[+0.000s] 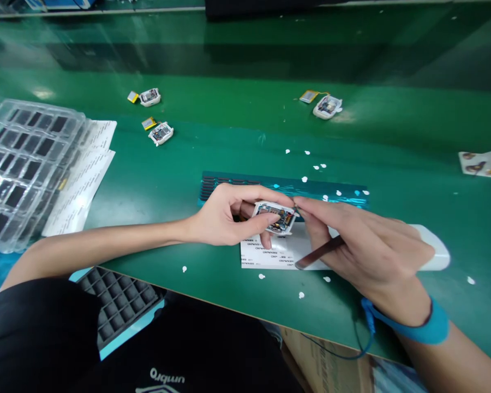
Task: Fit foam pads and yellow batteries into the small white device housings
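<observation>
My left hand (225, 215) grips a small white device housing (275, 218) with an exposed circuit board, the thumb resting over the board. My right hand (364, 240) is closed, with thumb and index fingertips pinched at the housing's right edge. Whatever is between those fingertips is too small to make out. A flat metal tool (319, 254), possibly tweezers, lies within the right hand, one end jutting out towards the lower left. Below both hands is a printed white sheet (270, 256); behind them is a teal strip (343, 190) with dark pieces at its left.
Similar open housings with batteries, one (161, 133) at left and another (327, 107) at right, lie farther back. Clear compartment trays (24, 164) stand left on white sheets (82, 191). Small white stickers (304, 179) are scattered about. A blue wrist strap (425, 325) trails a cord.
</observation>
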The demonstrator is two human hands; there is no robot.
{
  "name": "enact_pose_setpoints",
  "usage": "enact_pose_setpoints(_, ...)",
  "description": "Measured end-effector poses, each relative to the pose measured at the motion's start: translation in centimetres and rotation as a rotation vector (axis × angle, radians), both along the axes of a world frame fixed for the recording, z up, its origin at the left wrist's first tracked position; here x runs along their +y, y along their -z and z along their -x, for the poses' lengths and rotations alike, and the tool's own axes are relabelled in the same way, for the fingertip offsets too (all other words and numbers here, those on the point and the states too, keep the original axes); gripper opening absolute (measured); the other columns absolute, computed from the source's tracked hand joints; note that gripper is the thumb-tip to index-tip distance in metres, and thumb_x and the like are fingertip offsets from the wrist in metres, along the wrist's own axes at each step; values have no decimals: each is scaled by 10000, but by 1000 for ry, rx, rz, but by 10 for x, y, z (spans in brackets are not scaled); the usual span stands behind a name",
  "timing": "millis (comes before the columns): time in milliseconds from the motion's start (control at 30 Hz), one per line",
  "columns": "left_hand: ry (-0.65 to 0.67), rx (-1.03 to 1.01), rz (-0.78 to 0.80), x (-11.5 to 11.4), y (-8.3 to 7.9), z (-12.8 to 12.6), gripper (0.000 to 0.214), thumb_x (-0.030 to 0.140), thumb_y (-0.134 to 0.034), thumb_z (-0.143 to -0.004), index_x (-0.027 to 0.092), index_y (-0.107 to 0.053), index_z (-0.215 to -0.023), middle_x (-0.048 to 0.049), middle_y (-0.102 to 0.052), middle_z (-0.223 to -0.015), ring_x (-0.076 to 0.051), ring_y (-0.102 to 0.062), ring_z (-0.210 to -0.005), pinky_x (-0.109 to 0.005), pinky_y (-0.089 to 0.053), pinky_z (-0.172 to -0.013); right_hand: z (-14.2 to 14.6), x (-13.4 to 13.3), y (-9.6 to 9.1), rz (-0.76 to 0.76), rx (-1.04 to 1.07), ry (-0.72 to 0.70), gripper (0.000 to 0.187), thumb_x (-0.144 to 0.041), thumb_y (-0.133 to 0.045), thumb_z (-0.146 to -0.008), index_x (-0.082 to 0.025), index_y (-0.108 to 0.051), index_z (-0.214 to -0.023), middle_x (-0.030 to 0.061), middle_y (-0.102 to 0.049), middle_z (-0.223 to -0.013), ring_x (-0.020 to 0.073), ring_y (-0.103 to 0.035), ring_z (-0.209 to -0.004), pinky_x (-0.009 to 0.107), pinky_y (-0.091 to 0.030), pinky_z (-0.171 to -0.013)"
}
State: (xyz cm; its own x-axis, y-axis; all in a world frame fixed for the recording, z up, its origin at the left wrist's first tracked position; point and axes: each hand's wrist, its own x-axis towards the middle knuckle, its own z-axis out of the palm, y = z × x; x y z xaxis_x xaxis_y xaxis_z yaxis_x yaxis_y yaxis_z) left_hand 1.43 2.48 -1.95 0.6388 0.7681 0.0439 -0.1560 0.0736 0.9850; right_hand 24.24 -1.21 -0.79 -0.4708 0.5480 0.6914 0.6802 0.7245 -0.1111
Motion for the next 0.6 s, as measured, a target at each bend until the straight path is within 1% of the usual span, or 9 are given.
enact_pose_setpoints(67, -5, 3, -5, 1, 2, 0, 234, 320, -732, -995, 187, -759, -1185, -21, -758, -798, -169, -795, -662, -239, -657, -592, 1, 3, 0, -25, -12, 27, 427, 21, -720, -966, -195, -689, -1333, 4, -843, -968, 160, -806, -771, 222, -618, -679)
enact_pose_setpoints(167, -10, -34, -22, 2, 5, -1, 279, 354, -730, -1000, 151, -750, -1192, -34, -762, -840, -153, -789, -651, -214, -643, -576, 1, 7, -3, -25, -27, 139, 285, -12, -702, -981, -205, -742, -1188, 4, -842, -941, 146, -798, -729, 211, -593, -637)
enact_pose_setpoints(233, -12, -29, -33, 2, 6, -1, 292, 352, -720, -1006, 130, -743, -1193, -46, -762, -863, -148, -790, -654, -203, -639, -574, 0, 11, -4, -33, -29, 206, 311, 4, -682, -966, -208, -744, -1185, 9, -845, -960, 143, -795, -708, 209, -578, -599)
enact_pose_setpoints(300, -22, -18, -41, 2, 7, -1, 294, 348, -716, -1008, 123, -731, -1195, -55, -766, -897, -141, -788, -654, -196, -634, -571, -1, 13, -4, -18, -28, 235, 418, 44, -641, -940, -208, -717, -1265, 36, -842, -1092, 169, -819, -789, 224, -589, -600)
enact_pose_setpoints(367, -23, -22, -46, 3, 7, -1, 286, 342, -715, -1008, 126, -711, -1195, -52, -759, -899, -134, -783, -648, -188, -624, -558, -1, 13, -4, 19, -24, 215, 503, 56, -627, -929, -230, -682, -1339, 53, -809, -1236, 216, -832, -934, 256, -615, -622)
enact_pose_setpoints(433, -12, -32, -43, 3, 7, -2, 266, 334, -713, -1008, 137, -684, -1185, -31, -740, -861, -128, -780, -649, -178, -621, -560, -2, 11, -3, 53, -18, 151, 505, 39, -666, -939, -251, -676, -1353, 57, -786, -1296, 248, -822, -1028, 289, -649, -676)
enact_pose_setpoints(533, 13, -50, -25, 4, 8, -2, 239, 324, -729, -993, 159, -625, -1130, -9, -715, -844, -117, -776, -651, -164, -614, -559, -5, 6, -2, 94, -33, 35, 509, 60, -674, -938, -255, -695, -1338, 48, -798, -1269, 248, -817, -1045, 314, -678, -793)
enact_pose_setpoints(600, 22, -62, -15, 5, 9, -3, 244, 317, -742, -980, 170, -580, -1088, -4, -707, -861, -108, -770, -641, -151, -592, -534, -8, 4, -2, 97, -41, -7, 525, 79, -656, -926, -255, -709, -1328, 41, -812, -1231, 240, -823, -999, 314, -675, -783)
